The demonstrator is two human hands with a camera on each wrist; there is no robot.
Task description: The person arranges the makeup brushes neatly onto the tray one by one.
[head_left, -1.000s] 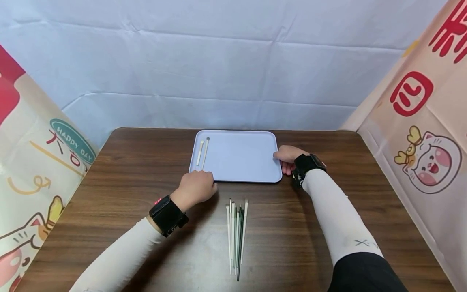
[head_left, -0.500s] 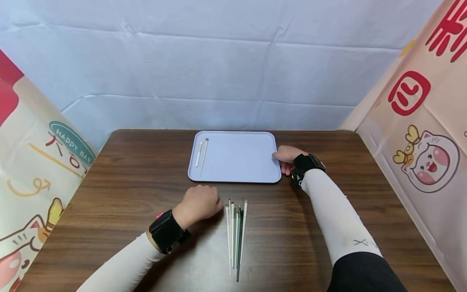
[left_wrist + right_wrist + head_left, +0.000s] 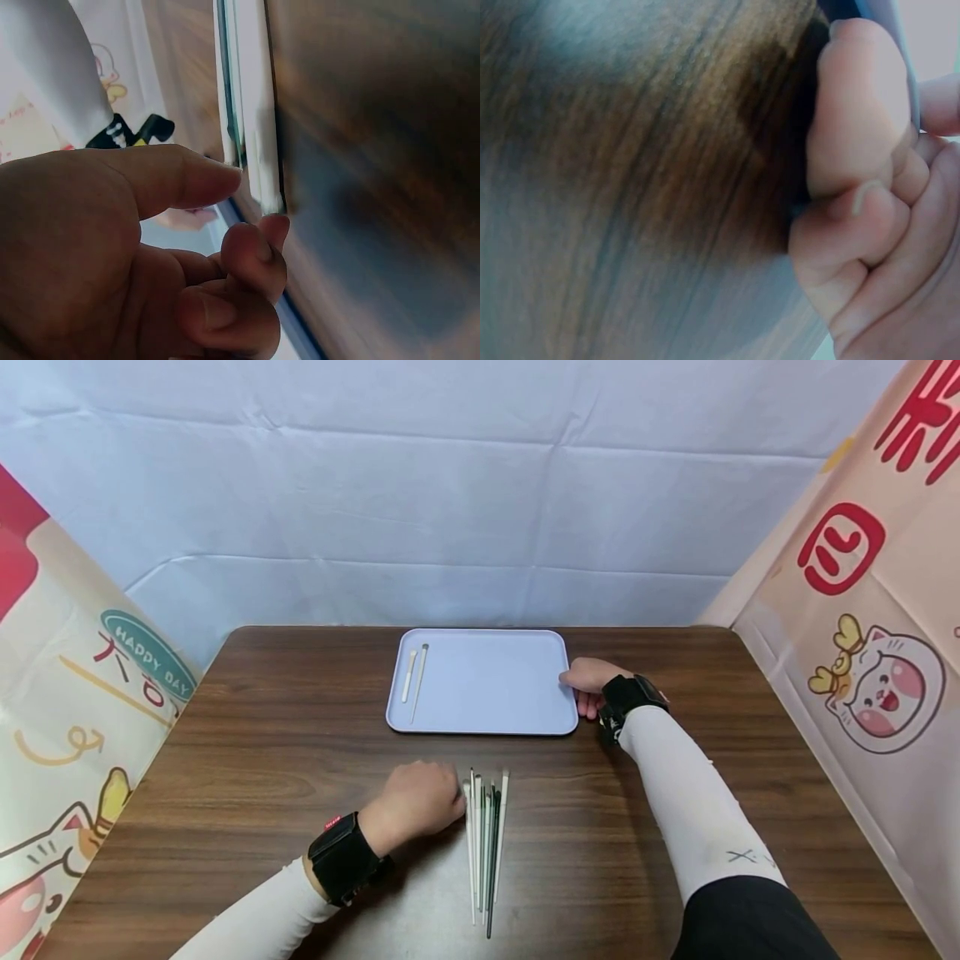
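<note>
A bundle of several slim brushes (image 3: 483, 852) with white and dark green handles lies lengthwise on the table. At its upper left end is my left hand (image 3: 422, 795). In the left wrist view, the thumb (image 3: 202, 180) and curled fingers (image 3: 255, 259) stand apart, right at the end of a white brush (image 3: 259, 135). My right hand (image 3: 592, 683) grips the right rim of a pale lavender tray (image 3: 491, 681), thumb over the edge and fingers bent below it. Two light brushes, a shorter one (image 3: 408, 677) and a longer one (image 3: 420, 681), lie side by side at the tray's left end.
The brown wooden table (image 3: 285, 735) has its far edge just behind the tray. A white cloth backdrop (image 3: 450, 485) hangs behind it, with printed sheets (image 3: 885, 693) along both sides. Both wrists wear black camera bands (image 3: 345, 860).
My left hand has drawn back from the tray's lower left edge, toward me and rightward to the bundle, uncovering the longer brush's lower end. The right hand stays on the rim.
</note>
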